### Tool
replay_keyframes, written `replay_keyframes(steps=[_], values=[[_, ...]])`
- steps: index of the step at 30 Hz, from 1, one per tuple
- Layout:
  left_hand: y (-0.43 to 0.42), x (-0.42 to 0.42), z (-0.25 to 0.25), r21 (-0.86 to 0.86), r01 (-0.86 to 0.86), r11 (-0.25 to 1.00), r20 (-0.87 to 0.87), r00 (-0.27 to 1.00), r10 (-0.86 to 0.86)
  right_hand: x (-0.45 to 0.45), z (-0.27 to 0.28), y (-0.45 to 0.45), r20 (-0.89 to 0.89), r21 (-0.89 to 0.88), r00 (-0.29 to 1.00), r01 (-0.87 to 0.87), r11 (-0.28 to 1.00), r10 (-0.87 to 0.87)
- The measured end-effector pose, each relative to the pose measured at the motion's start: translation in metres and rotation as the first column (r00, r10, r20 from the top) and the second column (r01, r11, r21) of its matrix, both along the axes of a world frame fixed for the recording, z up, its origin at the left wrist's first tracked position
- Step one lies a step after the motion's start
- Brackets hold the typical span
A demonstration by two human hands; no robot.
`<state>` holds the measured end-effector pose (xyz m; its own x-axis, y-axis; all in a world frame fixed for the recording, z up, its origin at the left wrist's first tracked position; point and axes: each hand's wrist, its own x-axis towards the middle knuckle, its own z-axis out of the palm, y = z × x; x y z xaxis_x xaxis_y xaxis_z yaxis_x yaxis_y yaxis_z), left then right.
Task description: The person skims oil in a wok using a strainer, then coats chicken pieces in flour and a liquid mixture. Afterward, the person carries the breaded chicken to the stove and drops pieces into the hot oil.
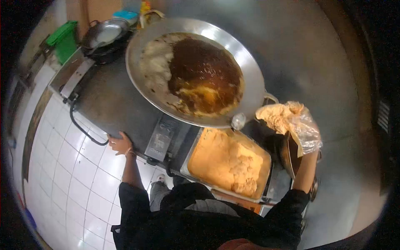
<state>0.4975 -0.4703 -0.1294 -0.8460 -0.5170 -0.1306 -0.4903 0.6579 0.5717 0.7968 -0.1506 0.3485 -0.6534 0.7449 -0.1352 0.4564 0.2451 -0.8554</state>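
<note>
My right hand, in a clear plastic glove, is closed around a lumpy piece of floured food beside the right handle of a large metal wok. Dark oil with pale foam on its left side fills the wok. Bare, with its fingers apart, my left hand rests at the front edge of the dark stove top. Below the wok sits a rectangular tray of orange-tan flour, clumped on its right side.
A smaller pan stands under my right hand, partly hidden. At the back left are stacked pans, a green bin and a blue container. A black rail juts from the stove's front left.
</note>
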Motion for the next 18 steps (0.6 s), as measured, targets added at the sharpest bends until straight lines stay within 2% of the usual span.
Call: replay_keyframes(steps=[1,2,3,4,5,6,7,8,9,10,12,13,14,15,16,17,18], values=[[0.000,0.001,0.002,0.005,-0.032,0.999,-0.008,0.999,0.032,-0.042,0.011,-0.008,-0.008,0.005,0.999,-0.032,0.999,0.032],[0.000,0.003,0.003,-0.002,-0.019,1.000,-0.025,0.999,0.019,-0.090,0.017,-0.021,0.389,0.115,0.912,-0.188,0.975,0.130],[0.001,0.003,0.003,-0.009,-0.004,1.000,-0.044,0.999,0.003,-0.123,0.021,-0.025,0.726,0.166,0.674,-0.363,0.917,0.136],[0.000,0.002,0.004,0.009,-0.011,1.000,-0.024,1.000,0.011,-0.133,-0.003,-0.001,0.487,0.170,0.787,-0.510,0.843,0.378],[0.000,0.002,0.003,0.015,-0.032,0.999,-0.035,0.999,0.032,-0.152,-0.040,0.025,0.322,0.217,0.795,-0.591,0.777,0.514],[0.000,0.003,0.002,-0.004,-0.014,1.000,-0.023,1.000,0.014,-0.172,-0.077,0.050,0.160,0.270,0.745,-0.664,0.697,0.648],[0.000,0.003,0.003,-0.023,0.003,1.000,-0.011,1.000,-0.004,-0.208,-0.098,0.052,0.117,0.324,0.710,-0.688,0.649,0.694],[0.001,0.003,0.005,-0.028,-0.004,1.000,-0.015,1.000,0.004,-0.238,-0.089,0.020,0.565,0.316,0.616,-0.776,0.545,0.549],[0.002,0.004,0.005,-0.028,-0.021,0.999,-0.026,0.999,0.021,-0.262,-0.077,-0.009,0.879,0.254,0.401,-0.851,0.459,0.257],[0.002,0.004,0.006,-0.015,-0.021,1.000,-0.049,0.999,0.020,-0.275,-0.085,-0.010,0.876,0.262,0.405,-0.856,0.445,0.264],[0.001,0.004,0.012,0.031,-0.017,0.999,-0.035,0.999,0.019,-0.295,-0.115,-0.003,0.837,0.467,0.471,-0.880,0.083,0.280],[0.000,0.002,0.010,0.032,-0.027,0.999,-0.036,0.999,0.029,-0.301,-0.124,0.005,0.836,0.468,0.469,-0.880,0.074,0.284],[0.000,0.002,0.009,0.017,-0.021,1.000,-0.032,0.999,0.021,-0.303,-0.129,0.016,0.783,0.564,0.557,-0.824,0.061,0.276],[0.001,0.004,0.007,0.004,-0.008,1.000,-0.024,1.000,0.008,-0.305,-0.128,0.023,0.753,0.592,0.602,-0.796,0.126,0.266],[0.001,0.005,0.006,0.005,0.000,1.000,-0.019,1.000,0.000,-0.306,-0.112,0.018,0.720,0.582,0.646,-0.761,0.285,0.253],[0.001,0.005,0.005,0.002,-0.007,1.000,-0.030,1.000,0.007,-0.303,-0.096,0.015,0.684,0.586,0.691,-0.711,0.389,0.233],[0.002,0.004,0.005,0.001,-0.010,1.000,-0.044,0.999,0.010,-0.295,-0.076,0.007,0.652,0.601,0.729,-0.665,0.443,0.209]])
